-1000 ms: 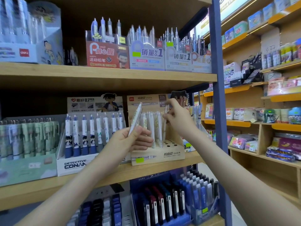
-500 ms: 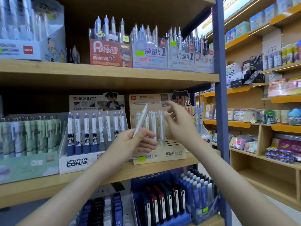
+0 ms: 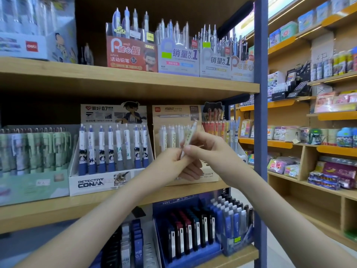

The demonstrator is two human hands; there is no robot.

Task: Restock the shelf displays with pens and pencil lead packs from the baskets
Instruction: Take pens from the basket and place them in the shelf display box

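Pen [image 3: 190, 135], slim, white and cylindrical, pinched by both left hand [image 3: 172, 164] and right hand [image 3: 209, 149] before beige cardboard display [image 3: 173, 118]

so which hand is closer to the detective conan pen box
Left. The left hand is just right of the Detective Conan box; the right hand is further right, before the beige display. Both hold one white pen.

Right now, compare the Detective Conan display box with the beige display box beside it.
The Detective Conan display box is white with a cartoon header; the beige display box is tan card. The Conan box holds blue-gripped white pens; the beige box holds pale pens. The Conan box is unobstructed; the left hand and right hand, gripping a pen, cover the beige box's front. Both stand on one wooden shelf, pens upright.
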